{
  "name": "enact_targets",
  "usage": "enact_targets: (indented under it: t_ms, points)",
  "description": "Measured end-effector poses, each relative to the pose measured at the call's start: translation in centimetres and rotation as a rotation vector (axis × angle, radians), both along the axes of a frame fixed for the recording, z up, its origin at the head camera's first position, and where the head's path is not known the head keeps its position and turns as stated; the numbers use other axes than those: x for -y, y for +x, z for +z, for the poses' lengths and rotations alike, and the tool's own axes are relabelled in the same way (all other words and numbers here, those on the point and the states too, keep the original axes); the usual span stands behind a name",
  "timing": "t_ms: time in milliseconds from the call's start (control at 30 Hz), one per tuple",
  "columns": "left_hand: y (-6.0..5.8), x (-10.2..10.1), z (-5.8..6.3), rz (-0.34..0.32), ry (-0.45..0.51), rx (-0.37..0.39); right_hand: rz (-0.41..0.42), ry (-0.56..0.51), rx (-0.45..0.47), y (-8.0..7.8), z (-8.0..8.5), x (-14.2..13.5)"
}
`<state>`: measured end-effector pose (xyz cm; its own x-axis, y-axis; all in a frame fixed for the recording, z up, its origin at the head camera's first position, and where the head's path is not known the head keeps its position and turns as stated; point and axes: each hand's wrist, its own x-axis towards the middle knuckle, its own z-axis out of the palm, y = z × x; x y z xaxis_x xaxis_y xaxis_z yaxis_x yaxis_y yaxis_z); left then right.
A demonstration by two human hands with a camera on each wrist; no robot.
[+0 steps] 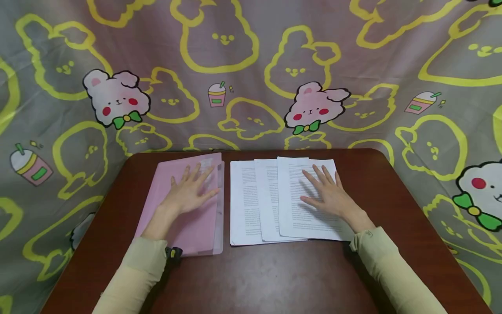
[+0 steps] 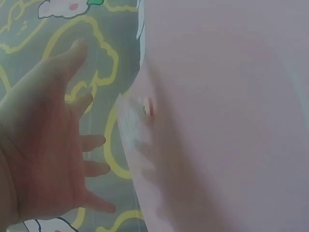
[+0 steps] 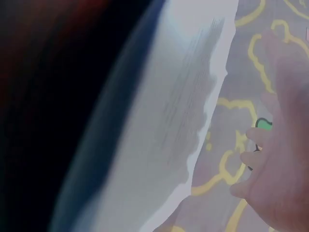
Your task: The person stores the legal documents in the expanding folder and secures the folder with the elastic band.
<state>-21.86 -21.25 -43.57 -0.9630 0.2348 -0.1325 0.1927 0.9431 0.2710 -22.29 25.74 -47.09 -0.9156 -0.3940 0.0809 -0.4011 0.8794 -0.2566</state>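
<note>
There's the left hand (image 1: 186, 195), fingers spread, hovering over the pink folder (image 1: 194, 226) on the left of the reddish-brown table (image 1: 255, 279), and there's the right hand (image 1: 333, 198), splayed too, above the rightmost of the overlapping printed papers (image 1: 292, 213) lying just beside the folder's right edge!

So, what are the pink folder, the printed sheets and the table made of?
The pink folder seems to be smooth plastic: its right edge looks partly see-through. The printed sheets look like matte white paper, with dark text. The table could be varnished wood or laminate: reddish-brown with a soft sheen.
</note>
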Motion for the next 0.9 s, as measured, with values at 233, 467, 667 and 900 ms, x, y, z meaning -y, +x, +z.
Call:
enact_targets:
  t_ms: [233,467,667,900]
  points:
    - [-0.3,1.6,0.2,-0.005,-0.038,0.009,0.028,-0.015,0.06,0.2,-0.4,1.8]
    - [0.2,2.6,0.4,0.006,-0.04,0.056,0.103,-0.042,0.124,1.8,-0.5,4.8]
    - [0.3,2.9,0.3,0.035,-0.015,0.086,0.222,-0.024,0.186,3.2,-0.1,7.8]
    - [-0.1,3.4,-0.2,0.049,-0.016,0.097,0.329,0.012,0.204,4.0,0.2,10.9]
